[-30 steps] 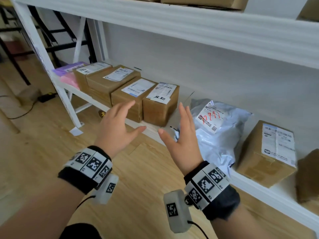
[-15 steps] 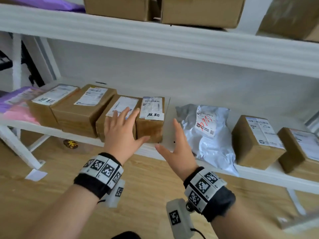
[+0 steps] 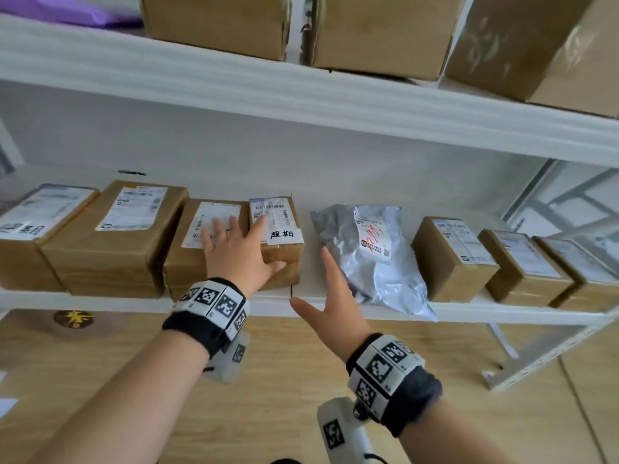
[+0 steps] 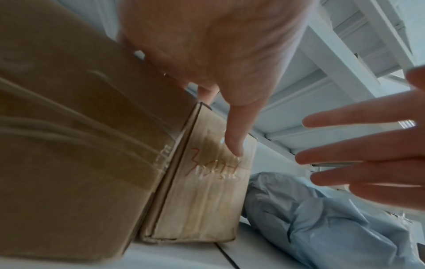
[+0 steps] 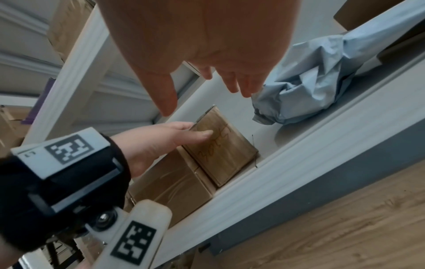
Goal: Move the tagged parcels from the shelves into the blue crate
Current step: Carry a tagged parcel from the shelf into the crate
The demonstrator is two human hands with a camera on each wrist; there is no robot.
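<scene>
Cardboard fills the lower shelf (image 3: 315,301) in front of me: a row of brown boxes with white shipping labels, broken by one crumpled grey poly mailer (image 3: 375,259) with red scribble on its label. My left hand (image 3: 239,254) lies flat and spread across two neighbouring boxes; the fingers rest on the label of the flat box (image 3: 191,259), while my thumb (image 4: 234,131) presses the front face of the small tagged box (image 3: 283,259), the one with a handwritten white tag stuck over its front top edge. From the left wrist view that front face carries red marker scrawl, and the box stands touching the flat box on its left. My right hand (image 3: 330,304) hovers open just in front of the shelf edge, fingers straight and fanned, thumb out to the left, touching nothing, in the gap between the tagged box and the grey mailer. Further right along the shelf stand three more labelled boxes (image 3: 452,259) close together. Above, the upper shelf (image 3: 301,92) carries larger plain cartons and a purple mailer (image 3: 67,11) at the far left. Below is wood-pattern floor (image 3: 301,380).
</scene>
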